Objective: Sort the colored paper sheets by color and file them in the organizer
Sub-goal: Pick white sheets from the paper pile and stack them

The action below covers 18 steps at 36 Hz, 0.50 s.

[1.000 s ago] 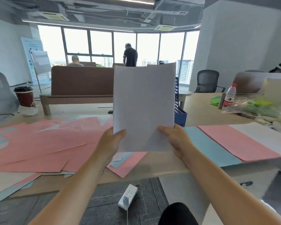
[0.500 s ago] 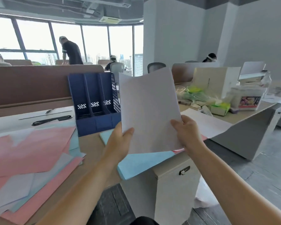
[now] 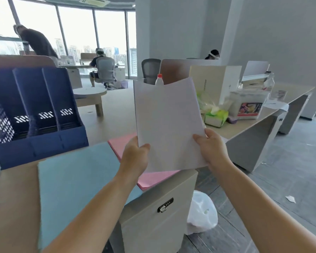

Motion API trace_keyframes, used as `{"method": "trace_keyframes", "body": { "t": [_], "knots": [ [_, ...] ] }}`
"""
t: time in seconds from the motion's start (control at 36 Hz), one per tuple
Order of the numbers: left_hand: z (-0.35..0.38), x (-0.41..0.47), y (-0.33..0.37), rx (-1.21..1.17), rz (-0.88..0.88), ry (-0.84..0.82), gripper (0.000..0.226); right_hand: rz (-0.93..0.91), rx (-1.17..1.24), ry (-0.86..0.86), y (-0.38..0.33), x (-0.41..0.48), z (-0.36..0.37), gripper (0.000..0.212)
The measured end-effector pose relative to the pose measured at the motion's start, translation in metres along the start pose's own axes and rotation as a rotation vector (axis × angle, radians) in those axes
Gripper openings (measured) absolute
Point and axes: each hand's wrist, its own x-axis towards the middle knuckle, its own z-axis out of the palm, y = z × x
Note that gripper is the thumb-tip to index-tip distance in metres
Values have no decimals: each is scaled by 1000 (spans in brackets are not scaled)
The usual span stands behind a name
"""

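Left hand and right hand raised ahead, thumbs pinching white sheet, fingers seemingly curled behind

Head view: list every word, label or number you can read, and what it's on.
Nothing is legible.
White box: small vertical print, blurred.
Colourful carton: picture label, blurred.
Drawer lock: dials too small.
Blue organizer: white slot marks, no letters.
White sheet: blank.
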Motion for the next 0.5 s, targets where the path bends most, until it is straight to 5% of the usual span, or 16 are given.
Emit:
{"method": "trace_keyframes", "body": {
  "t": [0.5],
  "knots": [
    [84, 35, 3, 138, -23, 69, 28, 23, -171, -85, 36, 97, -50, 8]
  ]
}}
